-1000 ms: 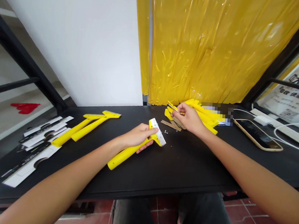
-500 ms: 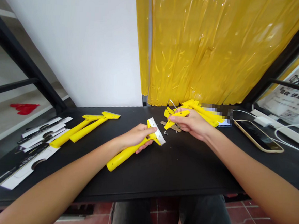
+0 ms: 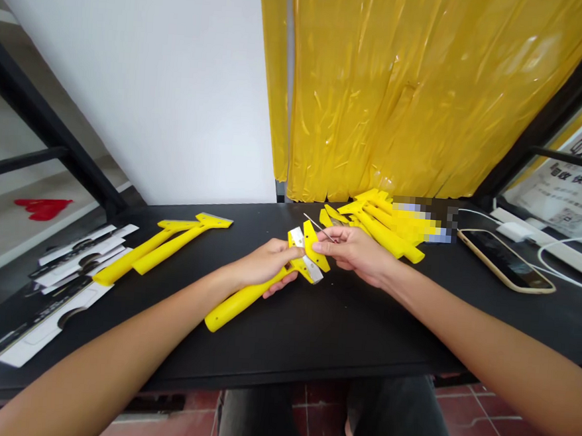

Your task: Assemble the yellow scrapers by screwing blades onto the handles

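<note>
L grip curled | R grip pinching | arms fwd, angled in

yellow long-handled scraper: smooth plastic | silver flat blade: shiny metal | yellow winged plate: smooth plastic | black flat tabletop: matt, smooth | yellow hanging sheet: glossy wrinkled plastic

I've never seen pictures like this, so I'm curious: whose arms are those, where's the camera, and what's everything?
Those arms belong to a person; there's no robot. The camera is worn on that person's head, looking forward and down. The left hand grips a yellow scraper. The right hand holds a small yellow piece by the scraper's head, plus a thin metal stick. On the black table, two more scrapers and some cards lie to the left; a yellow pile and a phone lie to the right.
</note>
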The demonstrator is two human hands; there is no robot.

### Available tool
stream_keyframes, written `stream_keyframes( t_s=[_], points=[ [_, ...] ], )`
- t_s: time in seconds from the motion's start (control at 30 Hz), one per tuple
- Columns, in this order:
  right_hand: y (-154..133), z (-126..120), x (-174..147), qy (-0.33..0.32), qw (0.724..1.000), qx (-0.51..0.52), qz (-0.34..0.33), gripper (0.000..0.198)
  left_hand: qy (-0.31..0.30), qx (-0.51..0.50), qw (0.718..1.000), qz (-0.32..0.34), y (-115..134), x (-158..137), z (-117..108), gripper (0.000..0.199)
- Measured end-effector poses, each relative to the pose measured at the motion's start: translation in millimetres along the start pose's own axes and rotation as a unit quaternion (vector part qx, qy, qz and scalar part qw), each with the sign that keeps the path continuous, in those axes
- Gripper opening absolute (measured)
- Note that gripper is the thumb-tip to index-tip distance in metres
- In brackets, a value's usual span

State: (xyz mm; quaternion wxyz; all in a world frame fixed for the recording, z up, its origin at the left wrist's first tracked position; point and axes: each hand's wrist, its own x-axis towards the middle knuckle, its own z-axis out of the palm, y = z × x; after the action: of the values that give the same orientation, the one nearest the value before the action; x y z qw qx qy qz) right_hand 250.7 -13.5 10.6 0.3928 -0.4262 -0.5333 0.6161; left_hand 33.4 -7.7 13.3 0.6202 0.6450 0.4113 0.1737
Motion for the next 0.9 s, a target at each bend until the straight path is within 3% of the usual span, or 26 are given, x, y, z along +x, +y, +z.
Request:
stream_keyframes(
  t_s=[0.27,0.47,0.53,0.7,0.9],
  points=[
    [10,7,1,0.002,1.0,0.003,0.013,0.04,0.011,-0.005,1.0,0.002,0,0,1,0.037],
    [17,16,2,0.03,0.999,-0.033,-0.006,0.04,-0.076,-0.073,0.994,-0.03,-2,5,-5,0.067],
    [19,19,2,0.031,0.999,-0.037,-0.016,0.041,-0.085,-0.077,0.993,-0.028,-1,4,-5,0.06],
    [20,19,2,-0.007,0.999,-0.031,-0.011,0.045,-0.048,-0.066,0.996,0.03,5,-4,0,0.022],
    [16,16,-1,-0.038,0.999,0.003,0.02,0.045,-0.063,-0.014,0.998,0.028,4,-6,1,0.034]
  ],
)
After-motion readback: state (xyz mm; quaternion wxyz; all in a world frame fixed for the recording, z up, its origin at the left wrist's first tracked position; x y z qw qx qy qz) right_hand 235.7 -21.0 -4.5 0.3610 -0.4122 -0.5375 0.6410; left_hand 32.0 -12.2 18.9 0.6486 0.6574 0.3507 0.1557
